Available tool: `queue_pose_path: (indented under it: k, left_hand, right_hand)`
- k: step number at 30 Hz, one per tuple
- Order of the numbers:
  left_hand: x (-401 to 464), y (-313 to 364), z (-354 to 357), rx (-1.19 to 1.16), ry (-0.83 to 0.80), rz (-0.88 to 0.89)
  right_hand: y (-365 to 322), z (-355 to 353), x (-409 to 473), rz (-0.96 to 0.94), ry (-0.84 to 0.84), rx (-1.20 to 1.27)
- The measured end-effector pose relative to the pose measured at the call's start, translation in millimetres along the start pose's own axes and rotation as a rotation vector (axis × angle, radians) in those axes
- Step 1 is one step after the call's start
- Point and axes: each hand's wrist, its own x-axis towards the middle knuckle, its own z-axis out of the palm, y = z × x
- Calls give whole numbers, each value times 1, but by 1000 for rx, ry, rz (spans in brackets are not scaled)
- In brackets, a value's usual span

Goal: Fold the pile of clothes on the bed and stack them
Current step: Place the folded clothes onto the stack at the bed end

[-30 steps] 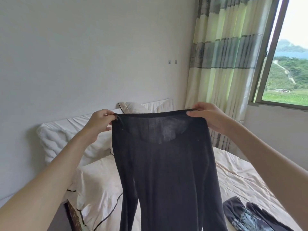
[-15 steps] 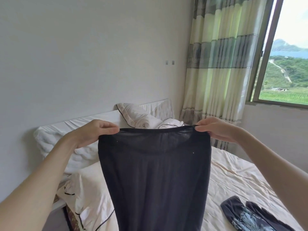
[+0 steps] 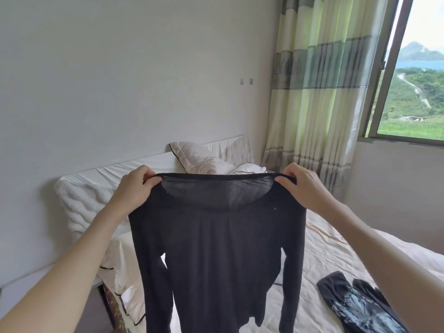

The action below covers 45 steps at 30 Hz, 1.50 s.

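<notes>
Black top (image 3: 216,248) hangs from its shoulders, pinched between curled fingers of left hand (image 3: 134,191) and right hand (image 3: 304,186); thin fabric could slip, spoiling the fold.

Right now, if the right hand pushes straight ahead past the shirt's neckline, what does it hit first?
Probably the striped curtain behind the right hand, past the bed; depth is unclear.

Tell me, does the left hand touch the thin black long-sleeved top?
Touching. The head view shows the left hand pinching the thin black long-sleeved top at its shoulder, beside the neckline.
</notes>
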Motion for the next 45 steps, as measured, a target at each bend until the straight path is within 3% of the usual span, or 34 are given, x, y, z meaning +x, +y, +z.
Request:
queue_pose_path:
  k: [4, 7, 13, 21, 25, 30, 34, 39, 45]
  left_hand:
    - [-30, -10, 16, 64, 39, -55]
    - [-60, -16, 35, -24, -10, -76]
    - [-141, -53, 68, -23, -199, -115]
    - [-232, -61, 54, -153, -212, -112]
    - [-244, -50, 34, -73, -174, -40]
    - [-257, -29, -6, 82, 112, 297]
    - [-261, -14, -26, -47, 179, 278]
    - [-255, 1, -44, -261, 180, 188]
    - [-232, -18, -22, -247, 141, 155]
  right_hand:
    - [17, 8, -26, 71, 54, 8]
    - [32, 18, -52, 153, 36, 76]
    - [61, 36, -124, 244, -236, 196]
    - [46, 12, -212, 345, -468, 126]
    - [15, -3, -232, 339, -295, -31]
    - [-24, -28, -268, 222, 65, -300]
    - [-48, -49, -281, 105, 326, -313]
    - [-59, -59, -279, 102, 407, -260]
    - [-44, -39, -257, 139, 347, -222]
